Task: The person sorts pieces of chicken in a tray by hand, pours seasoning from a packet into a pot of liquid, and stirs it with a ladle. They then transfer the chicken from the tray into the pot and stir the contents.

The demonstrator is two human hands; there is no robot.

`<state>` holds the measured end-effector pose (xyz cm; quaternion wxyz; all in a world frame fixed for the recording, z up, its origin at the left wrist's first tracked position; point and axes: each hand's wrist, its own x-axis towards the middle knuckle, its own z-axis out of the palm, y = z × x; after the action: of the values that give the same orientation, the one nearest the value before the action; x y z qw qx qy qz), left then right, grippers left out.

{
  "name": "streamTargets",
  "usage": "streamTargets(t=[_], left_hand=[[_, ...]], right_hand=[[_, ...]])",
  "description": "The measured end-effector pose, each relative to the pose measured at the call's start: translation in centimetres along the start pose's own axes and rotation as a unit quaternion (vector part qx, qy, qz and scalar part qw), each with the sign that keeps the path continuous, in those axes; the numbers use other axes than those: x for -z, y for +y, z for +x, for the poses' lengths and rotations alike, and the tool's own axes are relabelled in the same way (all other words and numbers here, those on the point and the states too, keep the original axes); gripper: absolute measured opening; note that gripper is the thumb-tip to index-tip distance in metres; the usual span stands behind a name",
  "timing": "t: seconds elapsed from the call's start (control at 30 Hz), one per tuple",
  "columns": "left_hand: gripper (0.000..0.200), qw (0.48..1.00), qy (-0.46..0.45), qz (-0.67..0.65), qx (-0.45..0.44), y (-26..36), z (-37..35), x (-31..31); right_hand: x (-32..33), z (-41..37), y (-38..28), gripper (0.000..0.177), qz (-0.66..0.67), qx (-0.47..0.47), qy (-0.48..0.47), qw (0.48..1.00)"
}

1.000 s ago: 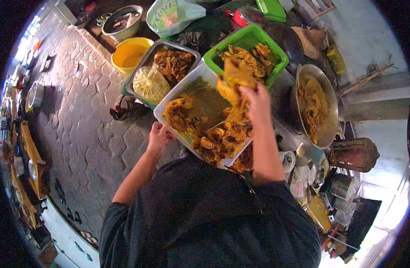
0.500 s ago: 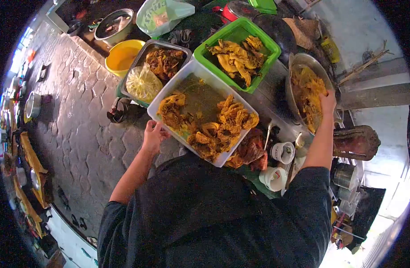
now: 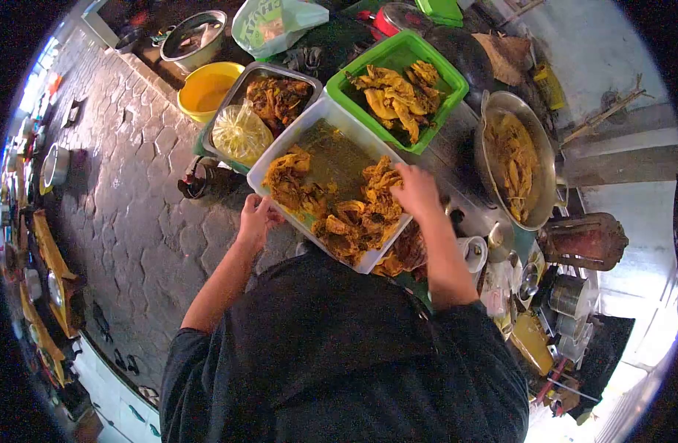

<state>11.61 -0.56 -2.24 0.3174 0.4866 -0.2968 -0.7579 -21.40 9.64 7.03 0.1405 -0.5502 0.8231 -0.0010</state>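
Observation:
A whitish rectangular plastic tub [image 3: 330, 107] sits in front of my body, holding several yellow-orange seasoned chicken pieces [image 3: 346, 225]. At its near left corner, my left hand [image 3: 255, 220] has its fingers closed on the edge. My right hand [image 3: 418, 190] reaches into the tub's right side, fingers closed around a chicken piece [image 3: 380, 179]; the fingertips are partly hidden. Beyond the tub, a green basin [image 3: 339, 88] holds more yellow chicken. To the right, a large metal pan [image 3: 549, 173] has yellow chicken pieces lying in it.
A metal tray [image 3: 261, 70] at the left holds dark cooked meat and a knotted plastic bag [image 3: 241, 136] of yellowish food. A yellow bucket [image 3: 206, 114] and a metal pot [image 3: 218, 29] stand behind it. White cups [image 3: 473, 251] and utensils crowd the near right.
My right hand has moved left from the metal pan to the chicken in the whitish tub. My left hand stays at the tub's corner.

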Motion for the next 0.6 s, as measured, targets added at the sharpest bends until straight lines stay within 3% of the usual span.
streamTargets(t=[0.13, 0.2, 0.3, 0.33, 0.4, 0.43, 0.5, 0.6], left_hand=[[0.018, 1.0, 0.01, 0.018, 0.001, -0.5, 0.4, 0.3], [0.018, 1.0, 0.003, 0.024, 0.0, -0.5, 0.3, 0.5], [0.018, 1.0, 0.003, 0.012, 0.017, -0.3, 0.3, 0.2], [0.018, 1.0, 0.003, 0.009, 0.015, -0.3, 0.4, 0.2], [0.017, 1.0, 0.005, 0.004, 0.013, -0.3, 0.4, 0.3], [0.017, 1.0, 0.008, 0.014, 0.015, -0.2, 0.3, 0.2], [0.017, 0.999, 0.013, 0.024, 0.018, 0.1, 0.1, 0.1], [0.017, 1.0, 0.009, 0.015, 0.015, 0.3, -0.1, -0.2]], right_hand=[[-1.6, 0.6, -2.3, 0.052, -0.032, -0.014, 0.019, 0.999], [0.9, 1.0, -1.9, 0.049, 0.291, 0.078, -0.038, 0.953], [3.0, 1.0, -0.6, 0.046, 0.401, 0.1, 0.022, 0.91], [3.4, 0.8, 0.3, 0.046, 0.401, 0.1, 0.021, 0.911], [4.0, -0.3, 2.1, 0.042, 0.255, -0.008, 0.093, 0.962], [3.7, -0.9, 2.7, 0.042, 0.254, -0.006, 0.093, 0.963], [2.1, -2.6, 3.7, 0.042, 0.153, -0.113, 0.045, 0.981], [-0.6, -4.4, 3.6, 0.046, 0.157, -0.147, 0.079, 0.973]])
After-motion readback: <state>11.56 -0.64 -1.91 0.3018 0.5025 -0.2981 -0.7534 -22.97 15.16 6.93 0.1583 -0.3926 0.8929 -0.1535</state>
